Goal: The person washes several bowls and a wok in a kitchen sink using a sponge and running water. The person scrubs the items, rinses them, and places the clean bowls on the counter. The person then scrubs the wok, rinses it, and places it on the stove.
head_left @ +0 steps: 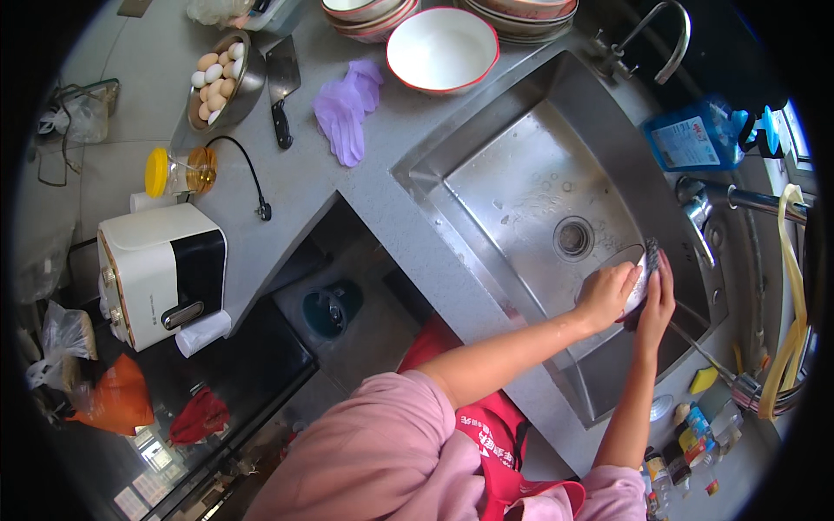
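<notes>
Over the stainless steel sink (pixel 521 163), my left hand (pixel 609 291) grips a white bowl with a red rim (pixel 633 293), which is tilted on its side. My right hand (pixel 657 303) presses a dark grey scouring pad (pixel 652 254) against the bowl's outer side. Part of the bowl is hidden behind my fingers. The sink drain (pixel 574 238) lies just left of and above the bowl, with drops of water around it.
A white bowl (pixel 443 49) and stacked dishes (pixel 521 19) stand beyond the sink. A purple cloth or glove (pixel 348 111), a cleaver (pixel 283 78), and a metal bowl of eggs (pixel 251 91) lie left. Right are a faucet (pixel 697 202) and blue detergent jug (pixel 690 140).
</notes>
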